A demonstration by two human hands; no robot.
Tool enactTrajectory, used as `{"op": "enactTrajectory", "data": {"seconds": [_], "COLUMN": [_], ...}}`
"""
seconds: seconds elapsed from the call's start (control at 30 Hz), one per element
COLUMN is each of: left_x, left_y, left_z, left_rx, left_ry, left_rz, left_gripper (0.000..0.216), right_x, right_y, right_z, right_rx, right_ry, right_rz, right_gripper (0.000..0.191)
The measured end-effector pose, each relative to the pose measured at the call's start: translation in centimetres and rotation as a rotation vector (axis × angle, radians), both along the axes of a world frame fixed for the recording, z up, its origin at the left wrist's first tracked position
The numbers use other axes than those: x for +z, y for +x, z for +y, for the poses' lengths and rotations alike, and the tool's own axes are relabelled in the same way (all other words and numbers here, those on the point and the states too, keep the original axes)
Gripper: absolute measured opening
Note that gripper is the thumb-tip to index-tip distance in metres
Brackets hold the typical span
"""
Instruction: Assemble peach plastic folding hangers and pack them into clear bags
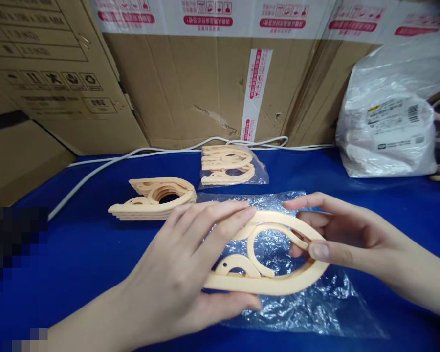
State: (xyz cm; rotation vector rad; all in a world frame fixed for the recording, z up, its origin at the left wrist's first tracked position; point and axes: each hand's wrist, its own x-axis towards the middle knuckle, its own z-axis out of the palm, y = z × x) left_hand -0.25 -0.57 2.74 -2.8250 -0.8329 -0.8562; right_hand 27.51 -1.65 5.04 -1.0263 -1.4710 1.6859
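Note:
A cream folding hanger, folded into a pointed loop, is held between my two hands above the blue surface. My left hand grips its left part, with fingers over the top edge and the thumb below. My right hand pinches the rounded right end between thumb and fingers. Under the hanger lies a crinkled clear plastic bag. Beyond my left hand rests a neat stack of similar folded hangers. Farther back, more hangers lie inside a clear bag.
Cardboard boxes form a wall along the back and left. A white cable runs along their base. At the back right stands a white plastic package with a label. The blue surface spreads under everything.

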Motion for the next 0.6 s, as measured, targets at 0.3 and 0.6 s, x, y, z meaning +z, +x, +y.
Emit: {"op": "enactTrajectory", "data": {"seconds": [0.3, 0.6], "left_x": [0.0, -0.7], "left_y": [-0.3, 0.9], "left_z": [0.4, -1.3], "left_rx": [0.023, 0.034], "left_ry": [-0.016, 0.003], "left_rz": [-0.027, -0.121], "left_gripper": [0.067, 0.073], "right_x": [-0.7, -1.6], "right_y": [0.4, -0.1], "right_z": [-0.5, -1.8], "right_rx": [-0.019, 0.080], "right_ry": [0.301, 1.172], "right_rz": [-0.225, -0.755], "right_gripper": [0.040, 0.083]}}
